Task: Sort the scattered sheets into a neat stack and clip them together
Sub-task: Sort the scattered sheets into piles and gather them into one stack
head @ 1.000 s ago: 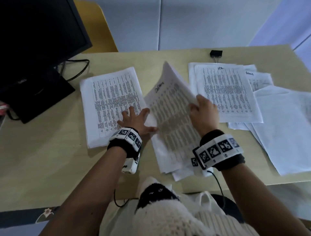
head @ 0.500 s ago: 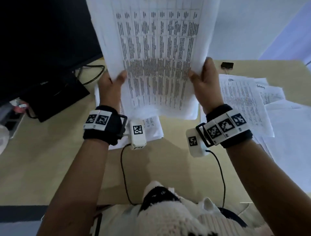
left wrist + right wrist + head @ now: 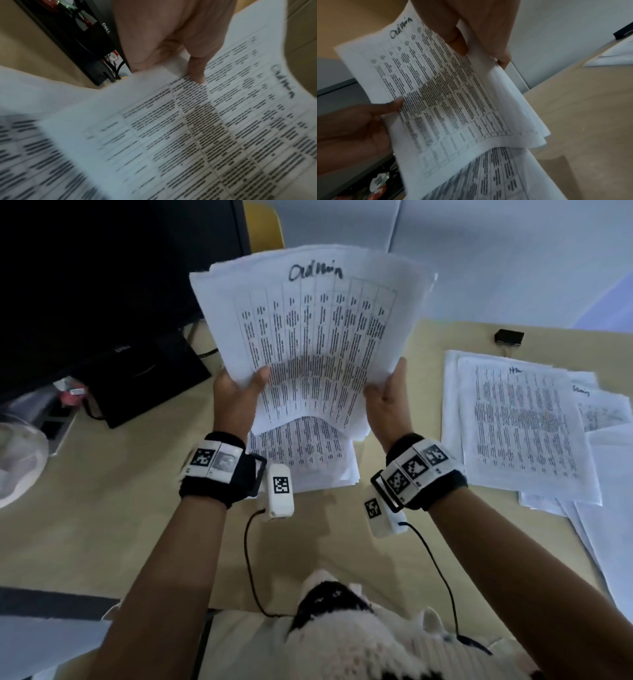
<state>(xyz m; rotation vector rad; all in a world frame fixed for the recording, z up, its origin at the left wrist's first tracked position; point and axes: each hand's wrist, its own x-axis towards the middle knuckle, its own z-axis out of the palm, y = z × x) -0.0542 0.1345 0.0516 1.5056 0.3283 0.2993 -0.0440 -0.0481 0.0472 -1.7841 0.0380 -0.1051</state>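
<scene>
At the far left, the black Dell monitor point(image 3: 113, 285) stood on the bench point(image 3: 85, 525). Your left hand point(image 3: 236, 398) pinched the left edge of the "Admin" bundle of sheets point(image 3: 315, 337), thumb on the printed face and fingers behind. You held that bundle raised above the bench, bowed in the middle, over a lower pile of printed sheets point(image 3: 308, 457) lying flat. Your right hand point(image 3: 387, 402) gripped the bundle's right edge the same way, thumb in front. Further right, another spread of sheets point(image 3: 520, 426) lay loosely overlapped on the bench, with a black binder clip point(image 3: 509, 337) just beyond them, apart from both hands.
</scene>
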